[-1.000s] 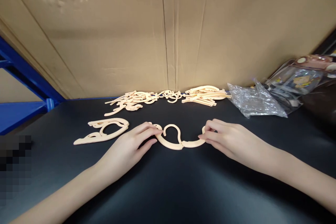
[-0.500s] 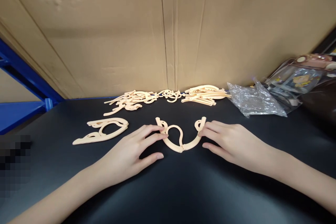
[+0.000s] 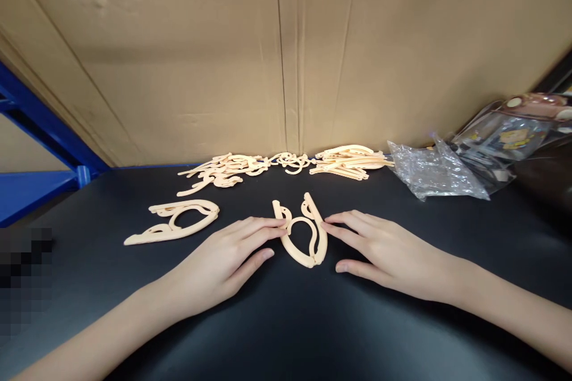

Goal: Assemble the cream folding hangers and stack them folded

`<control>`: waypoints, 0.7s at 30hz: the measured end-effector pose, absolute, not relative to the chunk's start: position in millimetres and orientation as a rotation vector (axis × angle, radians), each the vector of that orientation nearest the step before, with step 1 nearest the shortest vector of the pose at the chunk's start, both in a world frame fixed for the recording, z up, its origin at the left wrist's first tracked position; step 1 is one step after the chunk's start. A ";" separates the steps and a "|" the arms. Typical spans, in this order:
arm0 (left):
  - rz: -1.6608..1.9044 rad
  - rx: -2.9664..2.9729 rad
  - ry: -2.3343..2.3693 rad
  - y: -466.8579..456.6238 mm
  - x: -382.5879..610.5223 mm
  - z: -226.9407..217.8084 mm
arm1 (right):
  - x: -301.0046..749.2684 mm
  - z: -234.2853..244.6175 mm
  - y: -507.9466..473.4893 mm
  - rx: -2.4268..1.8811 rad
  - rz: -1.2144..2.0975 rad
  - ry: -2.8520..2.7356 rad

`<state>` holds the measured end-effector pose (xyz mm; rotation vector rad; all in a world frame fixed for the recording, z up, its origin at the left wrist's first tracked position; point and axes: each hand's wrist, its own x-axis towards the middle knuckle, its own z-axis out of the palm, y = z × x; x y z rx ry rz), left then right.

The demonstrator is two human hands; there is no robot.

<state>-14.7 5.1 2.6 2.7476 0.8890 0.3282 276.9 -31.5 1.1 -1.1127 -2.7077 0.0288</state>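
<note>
A cream plastic folding hanger (image 3: pixel 304 237) lies on the black table (image 3: pixel 286 321), its two arms folded close together into a narrow V with the hook between them. My left hand (image 3: pixel 223 262) lies flat with fingers stretched out, its fingertips touching the hanger's left arm. My right hand (image 3: pixel 379 250) is also flat and spread, its fingertips against the right arm. Neither hand grips anything.
A folded hanger stack (image 3: pixel 176 221) lies to the left. Loose hanger parts (image 3: pixel 232 169) and another pile (image 3: pixel 348 162) sit at the back by the cardboard wall (image 3: pixel 286 53). Clear plastic bags (image 3: pixel 433 175) lie back right. A blue rack frame (image 3: pixel 40 172) stands left.
The hanger went from spread nearly flat to folded into a narrow V. Both hands moved inward, pushing its arms toward each other.
</note>
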 end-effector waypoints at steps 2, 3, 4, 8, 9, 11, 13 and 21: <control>0.337 2.748 0.872 5.6 -14.6 2.3 | 276.6 1.4 -31.4 -1.114 0.046 -2.703; 0.346 2.750 0.866 5.9 -14.5 2.0 | 276.4 1.6 -31.3 -1.114 0.054 -2.705; 0.356 2.754 0.861 6.1 -14.5 1.8 | 276.2 1.7 -31.3 -1.114 0.059 -2.706; 0.372 2.799 0.824 6.8 -15.5 0.2 | 275.8 1.0 -31.1 -1.122 0.062 -2.704; 0.370 2.823 0.817 6.9 -15.9 -0.6 | 275.8 0.6 -31.0 -1.121 0.062 -2.705; 0.367 2.876 0.813 7.1 -16.1 -2.1 | 275.8 0.0 -30.9 -1.118 0.067 -2.709; 0.351 2.914 0.826 6.9 -15.4 -3.1 | 275.8 0.5 -31.2 -1.120 0.090 -2.705; 0.300 2.937 0.846 3.1 -12.6 -1.6 | 272.2 4.0 -33.9 -1.218 0.292 -2.589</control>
